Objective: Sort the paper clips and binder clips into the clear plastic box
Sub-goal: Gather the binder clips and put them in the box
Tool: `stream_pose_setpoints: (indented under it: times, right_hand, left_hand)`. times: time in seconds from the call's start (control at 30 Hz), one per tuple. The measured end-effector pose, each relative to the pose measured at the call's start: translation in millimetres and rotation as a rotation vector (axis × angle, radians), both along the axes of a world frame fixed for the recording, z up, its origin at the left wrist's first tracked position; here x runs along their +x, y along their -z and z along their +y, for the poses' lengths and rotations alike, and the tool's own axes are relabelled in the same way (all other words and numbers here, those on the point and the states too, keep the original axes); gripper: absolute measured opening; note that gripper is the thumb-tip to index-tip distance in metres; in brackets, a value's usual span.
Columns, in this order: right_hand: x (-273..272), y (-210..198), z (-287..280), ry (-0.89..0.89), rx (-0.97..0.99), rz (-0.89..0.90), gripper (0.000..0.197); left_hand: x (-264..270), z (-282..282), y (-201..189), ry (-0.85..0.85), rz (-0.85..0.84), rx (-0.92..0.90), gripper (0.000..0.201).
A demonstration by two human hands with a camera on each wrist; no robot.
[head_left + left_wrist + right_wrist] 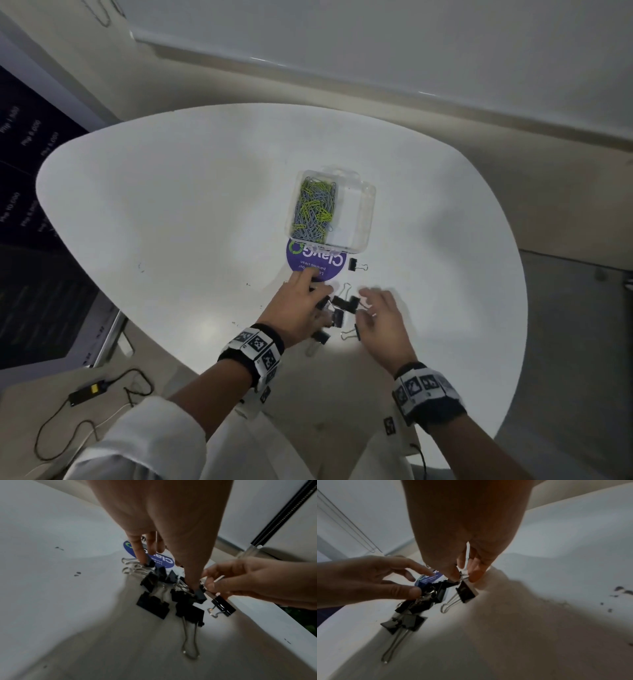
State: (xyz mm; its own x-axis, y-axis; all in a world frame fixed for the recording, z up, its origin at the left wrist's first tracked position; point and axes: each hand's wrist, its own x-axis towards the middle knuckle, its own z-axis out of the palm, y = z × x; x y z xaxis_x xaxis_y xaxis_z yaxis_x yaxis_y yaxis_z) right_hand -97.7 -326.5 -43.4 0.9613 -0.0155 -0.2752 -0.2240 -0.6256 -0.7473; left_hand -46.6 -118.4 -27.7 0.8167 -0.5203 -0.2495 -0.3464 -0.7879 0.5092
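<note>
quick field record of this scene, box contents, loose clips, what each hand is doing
box: clear plastic box, paper clips in left compartment, right one looks empty
loose clips: black binder clips heaped on the table, one binder clip apart near the box
left hand: fingers spread over the heap
right hand: pinching a clip's wire handle

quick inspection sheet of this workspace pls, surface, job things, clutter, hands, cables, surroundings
surface: white rounded table, a few dark specks.
job's things: clear plastic box open, paper clips in its left compartment, right one looks empty; black binder clips heaped near the hands; one binder clip lies apart by the box.
clutter: purple round sticker partly under the box.
grippers: left hand fingers spread on the heap; right hand pinches a clip's wire handle.
cables: black cable with adapter on the floor.
surroundings: wall, dark screen.
</note>
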Motion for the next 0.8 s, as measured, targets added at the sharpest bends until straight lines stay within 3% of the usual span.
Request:
stream_pose_setpoints:
  times: [0.1, 0.27, 0.43, 0.63, 0.8]
  right_hand:
    - [5.8, -5.1, 7.1, -0.008, 0.039, -0.021, 0.038]
    - [23.9, -0.5, 3.8, -0.148, -0.2, -0.077, 0.052]
    - [27.5, 2.9, 3.5, -0.287, -0.178, -0.062, 0.048]
    - [19.2, 5.4, 1.5, -0.117, 0.005, -0.121, 0.036]
    - [29.6, 12.1, 13.1, -0.04, -0.05, -0.027, 0.041]
  left_hand:
    - [-6.6, -3.0, 1.6, 0.116, 0.024, 0.103, 0.065]
    - [-8.6, 2.3, 5.7, 0.01, -0.021, 0.072, 0.05]
    - [-2.9, 13.4, 6.0, -0.095, -0.053, 0.0, 0.045]
    - [1.9, 29.9, 1.9, -0.265, -0.141, 0.005, 0.042]
    - [3.5, 41.8, 15.3, -0.392, -0.069, -0.003, 0.042]
